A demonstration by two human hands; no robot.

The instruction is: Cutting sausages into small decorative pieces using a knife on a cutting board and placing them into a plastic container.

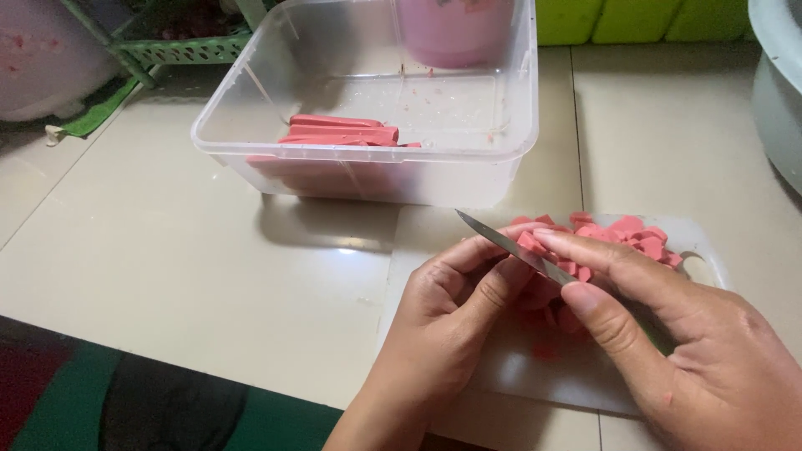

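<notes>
We hold a knife in our right hand, thumb and forefinger closed along the back of its blade, the tip pointing up and to the left. Our left hand curls beside it, its fingers folded in and touching the blade from below; whether they pinch a piece of meat we cannot tell, since the blade and fingers hide that spot. Both hands sit over a white cutting board on the pale tiled floor. A heap of pink meat slices lies on the far side of the board, just beyond our fingertips, and some pieces show under the hands. Beyond the board stands a clear plastic tub with a few long pink strips lying in its near left part and a pink cup at its back. A green basket stands at the upper left.
</notes>
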